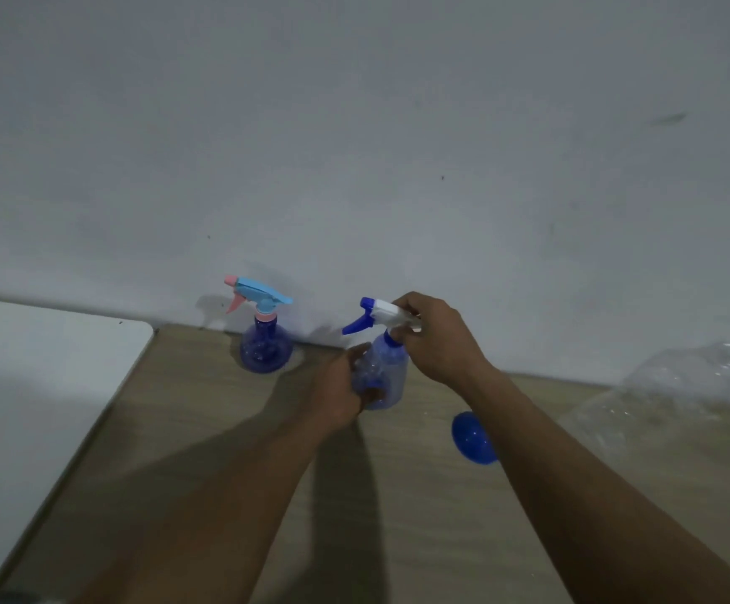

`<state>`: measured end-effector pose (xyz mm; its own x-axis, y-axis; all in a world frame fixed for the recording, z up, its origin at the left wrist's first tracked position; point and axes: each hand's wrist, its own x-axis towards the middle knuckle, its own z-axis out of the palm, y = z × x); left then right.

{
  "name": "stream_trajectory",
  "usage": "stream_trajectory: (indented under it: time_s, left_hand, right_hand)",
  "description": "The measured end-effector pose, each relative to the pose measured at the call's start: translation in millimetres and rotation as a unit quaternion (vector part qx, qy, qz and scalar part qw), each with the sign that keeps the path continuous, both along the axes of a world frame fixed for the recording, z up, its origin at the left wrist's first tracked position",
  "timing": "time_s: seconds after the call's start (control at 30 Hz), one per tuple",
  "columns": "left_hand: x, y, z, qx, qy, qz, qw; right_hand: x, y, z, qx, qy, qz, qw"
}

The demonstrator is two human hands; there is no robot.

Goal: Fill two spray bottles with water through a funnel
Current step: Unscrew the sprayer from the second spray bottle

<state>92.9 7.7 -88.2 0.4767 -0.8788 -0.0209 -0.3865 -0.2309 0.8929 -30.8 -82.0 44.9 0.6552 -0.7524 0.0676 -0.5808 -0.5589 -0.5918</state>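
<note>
A blue funnel (467, 438) is seen lying on the wooden table (180, 451) just right of the white-headed spray bottle (382, 368), partly covered by the right forearm. Farther right of that bottle, a large clear plastic bottle (668, 398) is found, blurred, near the wall (354, 146). To the left of it, apart and close against the wall, a second spray bottle (263, 342) with a pink and light-blue trigger head is stood upright. A white surface (40, 364) is butted against the table well to the left.

The white-headed spray bottle is kept upright between both hands, near the middle of the table's far side. Its translucent blue body is wrapped by the curled fingers of the left hand (337, 394). Its white trigger head (380, 316), with blue nozzle and lever pointed left, is gripped from the right by the right hand (437, 337). Whether its base is rested on the table cannot be told.
</note>
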Motion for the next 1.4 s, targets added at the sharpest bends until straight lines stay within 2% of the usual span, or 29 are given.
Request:
stream_trajectory:
  time_s: [0.1,0.3,0.57,0.7,1.17,1.4]
  left_hand:
    - [-20,6,7,0.024,0.072,-0.042,0.996]
    - [-73,36,24,0.029,0.059,-0.07,0.995]
    - [-161,76,35,0.004,0.078,-0.068,0.995]
    - [-195,91,30,0.001,0.1,-0.053,0.994]
    - [-234,105,21,0.051,0.069,-0.028,0.996]
    - [-241,100,17,0.033,0.082,0.011,0.996]
  right_hand:
    - [-26,7,10,0.029,-0.021,-0.007,0.999]
    - [-87,34,22,0.079,-0.062,-0.015,0.995]
    - [-177,72,10,0.175,-0.188,-0.078,0.963]
    - [-212,88,-13,0.175,-0.187,-0.058,0.965]
    - [-232,130,-58,0.195,-0.297,-0.159,0.921]
    - [-232,122,-68,0.187,-0.314,-0.103,0.925]
